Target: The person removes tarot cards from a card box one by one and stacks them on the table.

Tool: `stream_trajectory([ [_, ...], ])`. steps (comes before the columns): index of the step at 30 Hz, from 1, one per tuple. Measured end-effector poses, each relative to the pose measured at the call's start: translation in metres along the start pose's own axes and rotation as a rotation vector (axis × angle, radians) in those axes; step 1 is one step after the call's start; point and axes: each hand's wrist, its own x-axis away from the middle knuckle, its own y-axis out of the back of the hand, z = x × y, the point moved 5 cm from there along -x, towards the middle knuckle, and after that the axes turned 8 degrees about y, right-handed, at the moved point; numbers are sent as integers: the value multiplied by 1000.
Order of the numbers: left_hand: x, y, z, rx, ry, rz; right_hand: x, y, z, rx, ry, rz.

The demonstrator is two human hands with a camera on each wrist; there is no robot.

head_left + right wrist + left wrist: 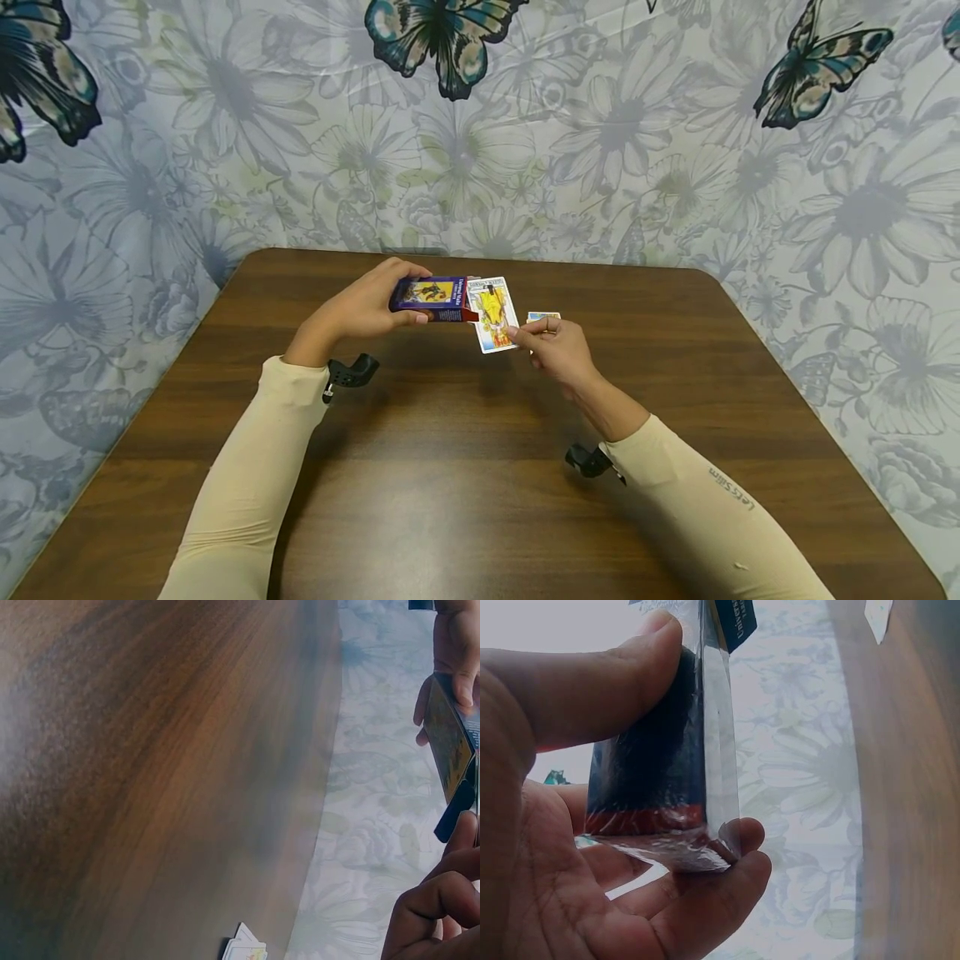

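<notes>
My left hand (367,307) grips a dark blue tarot card box (429,298) with a yellow picture panel, thumb on one side and fingers on the other. Clear plastic shows around the box's end in the left wrist view, and its red-edged flap points right in the head view. Between the thumb and fingers of my right hand (558,354) is a picture card (492,315) with a yellow figure, pinched by its lower right corner. The card's left edge overlaps the box's open end. Just behind the right hand lie a few cards (543,316), mostly hidden in the head view.
The brown wooden table (420,500) has rounded far corners. Behind it hangs a pale floral backdrop (480,183) with printed butterflies. In the right wrist view the loose cards (246,949) lie in a small pile near the table's edge.
</notes>
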Motion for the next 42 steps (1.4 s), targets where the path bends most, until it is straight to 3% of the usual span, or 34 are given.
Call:
stream_trajectory([
  [12,0,-1,-2,5,7,6,4,4,-7,6,-92,20],
  [22,-1,-2,0,-5,19,7,-3,28,-15,-66,-113,-62],
  [31,-1,-3,1,-11,26,9,-24,67,-40,104,-155,-184],
  [42,-1,-2,0,-16,22,7,-34,74,-53,267,-201,-206],
])
